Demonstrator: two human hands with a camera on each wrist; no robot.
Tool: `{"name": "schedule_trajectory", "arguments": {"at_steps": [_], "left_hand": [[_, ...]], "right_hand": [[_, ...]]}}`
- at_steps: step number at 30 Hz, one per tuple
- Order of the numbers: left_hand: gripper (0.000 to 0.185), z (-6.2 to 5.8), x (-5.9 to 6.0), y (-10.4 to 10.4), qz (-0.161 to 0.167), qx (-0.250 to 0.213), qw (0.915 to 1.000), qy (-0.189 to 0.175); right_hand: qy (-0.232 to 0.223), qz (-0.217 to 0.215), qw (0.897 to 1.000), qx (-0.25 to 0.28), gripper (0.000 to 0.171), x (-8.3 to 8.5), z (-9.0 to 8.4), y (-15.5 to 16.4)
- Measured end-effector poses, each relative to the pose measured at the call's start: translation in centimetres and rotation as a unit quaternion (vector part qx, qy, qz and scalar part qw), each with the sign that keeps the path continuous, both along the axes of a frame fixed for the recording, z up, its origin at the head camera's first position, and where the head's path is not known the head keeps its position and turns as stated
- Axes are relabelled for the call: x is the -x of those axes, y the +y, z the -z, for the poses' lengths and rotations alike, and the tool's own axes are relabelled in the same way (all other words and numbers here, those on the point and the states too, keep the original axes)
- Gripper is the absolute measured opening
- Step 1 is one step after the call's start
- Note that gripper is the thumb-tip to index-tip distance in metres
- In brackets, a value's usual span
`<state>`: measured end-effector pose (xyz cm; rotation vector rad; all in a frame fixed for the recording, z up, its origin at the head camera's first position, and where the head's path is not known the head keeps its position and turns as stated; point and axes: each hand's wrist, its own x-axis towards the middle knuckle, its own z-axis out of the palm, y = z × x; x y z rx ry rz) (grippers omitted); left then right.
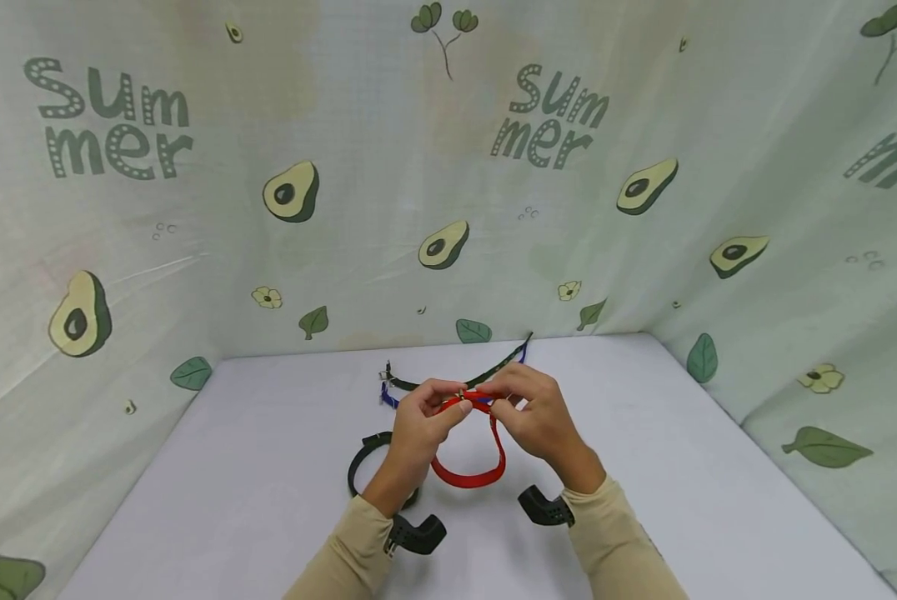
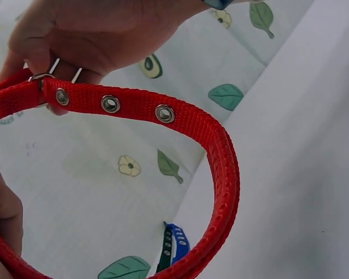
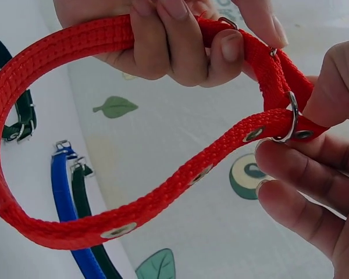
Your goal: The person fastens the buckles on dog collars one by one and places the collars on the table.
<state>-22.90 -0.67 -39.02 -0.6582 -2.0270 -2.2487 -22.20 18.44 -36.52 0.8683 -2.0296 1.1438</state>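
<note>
left hand (image 1: 421,414): fingers pinch red collar (image 1: 469,475) beside its buckle (image 3: 292,119)
right hand (image 1: 536,414): fingers grip strap end at buckle
collar place: held above desk (image 1: 681,467) centre, loop hanging
risk: strap end may slip out of buckle if pinch loosens; prong may miss eyelet (image 2: 165,113)

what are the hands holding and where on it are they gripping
Both hands hold the red collar at its buckle end, above the table. The left hand curls round the strap beside the metal buckle; the right hand pinches the eyelet end there.
</note>
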Motion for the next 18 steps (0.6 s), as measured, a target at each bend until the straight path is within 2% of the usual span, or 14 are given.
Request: {"name": "schedule_trajectory", "arguments": {"at_steps": [1,6,9,11,18], "left_hand": [[0.029,0.0,0.0,-0.1,0.001,-0.001,1.0000,-0.002],[0.035,0.1,0.2,-0.2,0.002,0.005,1.0000,0.002],[0.034,0.2,0.2,-0.2,-0.002,0.012,0.9999,0.005],[0.033,0.3,0.2,-0.2,-0.003,0.015,0.9999,0.005],[0.031,0.4,0.3,-0.1,0.001,0.012,0.9999,0.004]], "right_hand": [[0.000,-0.002,1.000,-0.002,0.035,0.1,0.1,0.0],[0.015,-0.008,1.000,-0.006,0.032,-1.7,-2.1,-1.0],[0.012,-0.010,1.000,-0.008,0.032,-2.1,-2.5,-1.2],[0.006,-0.010,1.000,-0.009,0.033,-1.9,-2.3,-1.2],[-0.025,-0.006,1.000,-0.011,0.040,0.1,0.3,-0.4]]}}
